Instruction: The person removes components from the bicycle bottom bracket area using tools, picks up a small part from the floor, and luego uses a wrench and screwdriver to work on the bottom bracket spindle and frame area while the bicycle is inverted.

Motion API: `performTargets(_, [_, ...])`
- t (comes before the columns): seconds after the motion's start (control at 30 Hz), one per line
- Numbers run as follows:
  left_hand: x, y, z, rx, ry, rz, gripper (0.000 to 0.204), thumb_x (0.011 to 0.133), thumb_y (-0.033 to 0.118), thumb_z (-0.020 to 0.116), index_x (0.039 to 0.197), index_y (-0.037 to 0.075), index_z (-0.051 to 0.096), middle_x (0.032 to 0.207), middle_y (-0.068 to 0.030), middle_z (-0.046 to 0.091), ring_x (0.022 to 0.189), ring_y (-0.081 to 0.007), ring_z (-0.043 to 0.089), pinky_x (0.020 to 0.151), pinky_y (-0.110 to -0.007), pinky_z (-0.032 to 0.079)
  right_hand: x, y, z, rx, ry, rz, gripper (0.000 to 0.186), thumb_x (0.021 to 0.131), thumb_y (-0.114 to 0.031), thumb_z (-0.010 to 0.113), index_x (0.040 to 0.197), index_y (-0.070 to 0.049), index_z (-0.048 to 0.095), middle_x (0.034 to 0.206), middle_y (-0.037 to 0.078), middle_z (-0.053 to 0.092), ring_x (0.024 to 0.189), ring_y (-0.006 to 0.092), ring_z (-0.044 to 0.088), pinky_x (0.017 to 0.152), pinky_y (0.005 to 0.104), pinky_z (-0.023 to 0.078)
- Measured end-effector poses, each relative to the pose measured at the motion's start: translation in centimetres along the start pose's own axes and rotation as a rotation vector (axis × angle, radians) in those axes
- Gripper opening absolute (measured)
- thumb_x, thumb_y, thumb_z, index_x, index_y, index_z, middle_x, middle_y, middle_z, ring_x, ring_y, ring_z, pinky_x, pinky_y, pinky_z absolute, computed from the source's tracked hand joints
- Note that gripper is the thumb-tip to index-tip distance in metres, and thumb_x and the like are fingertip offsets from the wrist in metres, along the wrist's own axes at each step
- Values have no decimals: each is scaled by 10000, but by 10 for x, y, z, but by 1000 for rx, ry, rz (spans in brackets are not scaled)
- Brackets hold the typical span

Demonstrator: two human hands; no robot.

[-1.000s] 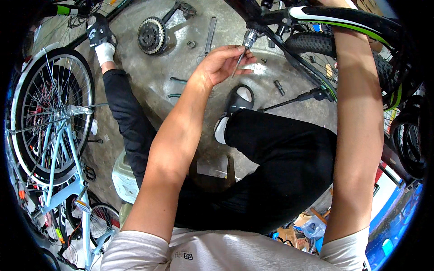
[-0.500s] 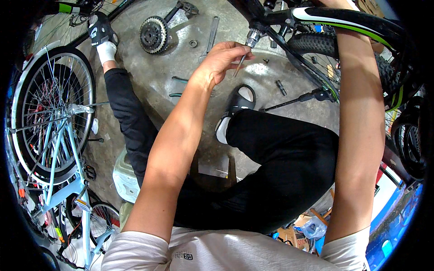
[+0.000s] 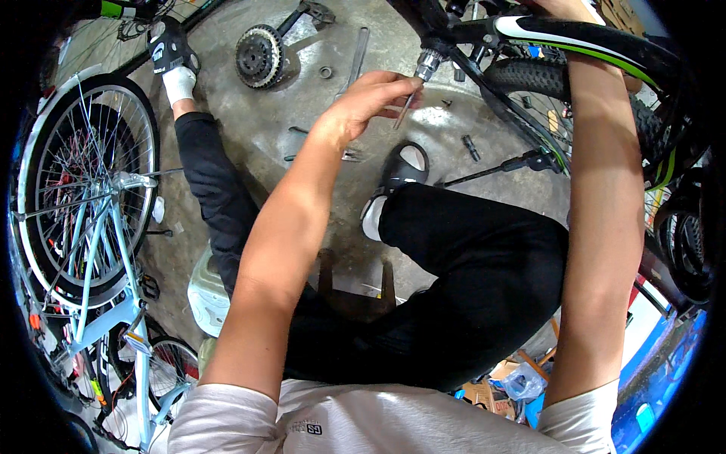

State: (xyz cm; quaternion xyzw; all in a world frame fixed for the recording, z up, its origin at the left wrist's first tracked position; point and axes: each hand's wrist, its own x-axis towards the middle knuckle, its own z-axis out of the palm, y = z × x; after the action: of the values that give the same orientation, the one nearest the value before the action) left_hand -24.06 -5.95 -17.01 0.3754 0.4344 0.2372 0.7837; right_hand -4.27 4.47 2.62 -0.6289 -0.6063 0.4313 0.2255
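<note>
My left hand [image 3: 376,100] is closed, with thumb and fingers pinching a thin metal rod [image 3: 405,113] whose free end slants down and to the left. Just above the fingertips, a silver ribbed cylindrical fitting [image 3: 429,63] sits at the lower joint of a black, white and green bicycle frame [image 3: 605,44]. Whether the rod touches that fitting cannot be made out. My right hand [image 3: 572,9] reaches over the frame at the top edge. Its fingers are cut off or hidden there.
On the concrete floor lie a crankset [image 3: 259,57], a wrench [image 3: 360,57], a small ring [image 3: 325,72], pliers [image 3: 352,156] and a short dark cylindrical part [image 3: 471,147]. A light-blue bicycle [image 3: 106,227] stands at left. The frame's kickstand [image 3: 491,168] juts toward my shoe.
My left forearm has swung slightly left, uncovering the plier jaws beside it. The rod stays pinched close to the fitting. My right arm stays almost where it was.
</note>
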Motion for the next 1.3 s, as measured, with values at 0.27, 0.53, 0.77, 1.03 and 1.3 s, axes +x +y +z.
performTargets(0.27, [5,-108,-96,768,480,-120,316,939,256,592,1204,93,647,1058,-138,693,926,-342,681,805,-425,537,9,-2,4,47,9,22,463,969,-447,623,1180,-37,657,1127,0,710,991,94,623,757,226,441])
performTargets(0.53, [9,-112,-109,1702,279,165,581,824,57,630,1376,141,471,1230,-143,555,1157,-337,571,918,-443,530,20,5,7,143,-40,9,398,974,-398,630,1160,-51,689,1111,11,708,938,92,615,728,225,439])
performTargets(0.77, [46,-116,-94,1478,215,-145,650,785,58,655,1399,118,449,1333,-156,498,1148,-355,579,944,-446,523,26,16,2,189,-50,-52,363,973,-392,638,1124,-69,705,980,-22,703,780,57,550,658,201,406])
performTargets(1.03, [44,-108,-77,1954,39,303,356,904,172,556,1259,153,575,1303,-74,526,1225,-235,493,998,-405,413,17,18,3,209,33,-63,321,981,-334,637,1082,-35,702,906,-29,672,767,65,568,661,213,429])
performTargets(1.3, [46,-136,-83,2048,-349,427,201,936,210,509,1099,133,598,1160,-51,581,1130,-211,550,1003,-379,392,25,39,-2,152,-48,-98,427,973,-425,607,1219,-87,695,1128,7,716,1007,87,627,898,230,451])
